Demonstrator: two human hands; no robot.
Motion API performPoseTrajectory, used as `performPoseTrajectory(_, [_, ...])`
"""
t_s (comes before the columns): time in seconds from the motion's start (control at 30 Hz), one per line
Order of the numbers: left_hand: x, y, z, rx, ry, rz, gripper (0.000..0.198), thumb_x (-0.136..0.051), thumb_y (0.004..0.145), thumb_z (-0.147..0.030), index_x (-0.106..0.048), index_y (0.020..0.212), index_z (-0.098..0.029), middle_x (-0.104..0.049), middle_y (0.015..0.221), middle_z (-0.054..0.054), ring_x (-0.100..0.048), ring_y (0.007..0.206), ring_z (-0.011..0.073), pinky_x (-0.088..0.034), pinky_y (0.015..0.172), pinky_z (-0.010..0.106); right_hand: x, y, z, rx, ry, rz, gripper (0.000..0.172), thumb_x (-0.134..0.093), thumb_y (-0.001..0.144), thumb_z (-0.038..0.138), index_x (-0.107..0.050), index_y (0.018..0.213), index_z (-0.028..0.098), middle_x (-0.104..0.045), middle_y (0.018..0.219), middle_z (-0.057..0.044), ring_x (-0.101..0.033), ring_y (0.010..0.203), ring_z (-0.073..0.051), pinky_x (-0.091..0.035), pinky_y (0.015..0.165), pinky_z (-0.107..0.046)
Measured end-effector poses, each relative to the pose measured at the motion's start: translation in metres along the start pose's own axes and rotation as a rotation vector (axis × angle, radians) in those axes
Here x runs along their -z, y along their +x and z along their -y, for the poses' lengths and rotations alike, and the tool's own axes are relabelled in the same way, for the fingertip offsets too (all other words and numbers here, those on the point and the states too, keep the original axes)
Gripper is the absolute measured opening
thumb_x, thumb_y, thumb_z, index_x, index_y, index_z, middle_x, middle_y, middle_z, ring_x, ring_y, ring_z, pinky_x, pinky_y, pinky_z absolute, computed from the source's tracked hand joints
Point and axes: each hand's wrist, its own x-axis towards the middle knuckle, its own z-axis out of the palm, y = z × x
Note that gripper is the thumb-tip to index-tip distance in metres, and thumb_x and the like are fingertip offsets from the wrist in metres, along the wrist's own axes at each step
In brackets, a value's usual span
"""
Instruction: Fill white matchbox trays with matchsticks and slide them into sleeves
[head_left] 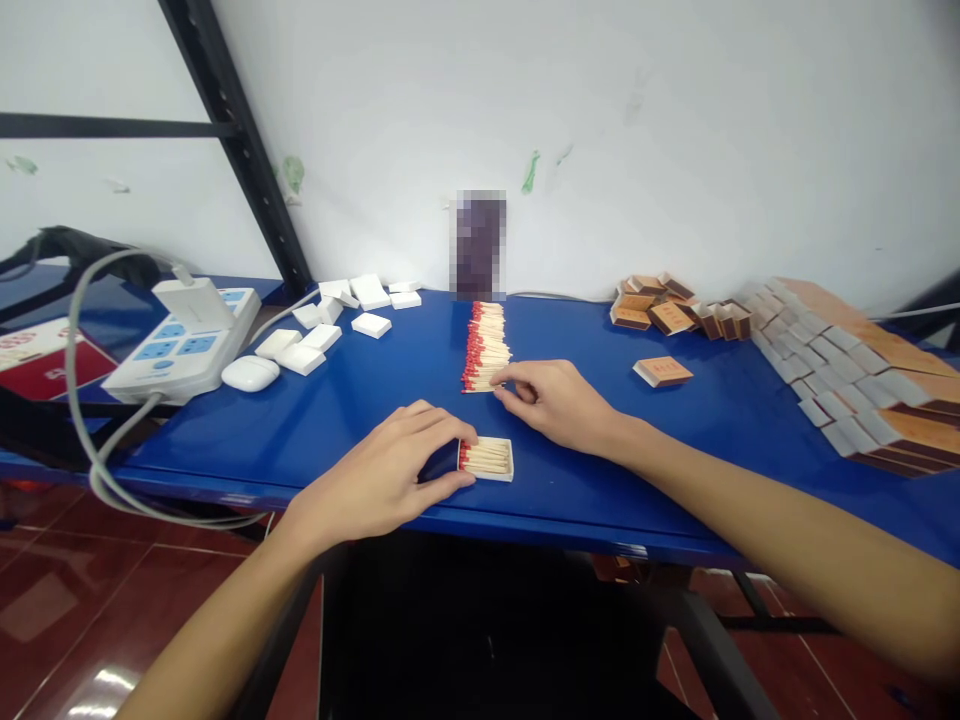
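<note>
A small white matchbox tray (511, 462) filled with red-tipped matches sits near the table's front edge. My left hand (375, 470) grips its left end, thumb at the near side and fingers at the far side. Beyond it lies a long row of loose matches (487, 340), their red heads pointing left. My right hand (559, 405) is at the near right end of that row, thumb and forefinger pinched at the plain match ends. How many matches are between those fingertips cannot be made out.
Several white trays (371, 324) and a white earbud case (250, 373) lie left, beside a power strip (184, 345) with cables. An orange matchbox sleeve (663, 371) lies right. More sleeves (671, 317) are behind it, and a large stack (855, 385) stands far right.
</note>
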Motion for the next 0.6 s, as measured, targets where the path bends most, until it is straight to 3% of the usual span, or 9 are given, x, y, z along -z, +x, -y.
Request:
performPoseTrajectory(0.17, [0.0001, 0.0005, -0.0003, -0.006, -0.001, 0.006, 0.021, -0.056, 0.097, -0.035, -0.055, 0.115, -0.024, -0.063, 0.114, 0.002, -0.054, 0.108, 0.0202, -0.043, 0.097, 0.035, -0.0002, 0.0024, 0.0046, -0.02, -0.046, 0.08, 0.017, -0.054, 0.09, 0.021, -0.07, 0.096, 0.016, -0.054, 0.065, 0.002, -0.043, 0.057, -0.01, -0.03, 0.06, -0.024])
performPoseTrajectory(0.37, [0.0, 0.0001, -0.0002, -0.005, -0.014, 0.008, 0.02, -0.057, 0.096, -0.034, -0.057, 0.114, -0.024, -0.064, 0.113, 0.004, -0.055, 0.109, 0.022, -0.044, 0.097, 0.037, 0.0011, -0.0019, 0.009, -0.016, -0.001, 0.119, 0.011, -0.058, 0.087, 0.021, -0.067, 0.083, 0.017, -0.053, 0.062, 0.003, -0.043, 0.056, -0.01, -0.03, 0.059, -0.023])
performPoseTrajectory(0.6, [0.0014, -0.0003, -0.002, 0.018, -0.004, 0.01, 0.025, -0.057, 0.096, -0.035, -0.057, 0.118, -0.024, -0.063, 0.117, 0.004, -0.053, 0.113, 0.0229, -0.043, 0.099, 0.038, 0.0018, -0.0021, 0.0086, -0.028, -0.018, 0.112, 0.015, -0.057, 0.088, 0.022, -0.07, 0.094, 0.018, -0.053, 0.063, 0.003, -0.044, 0.057, -0.01, -0.03, 0.059, -0.023])
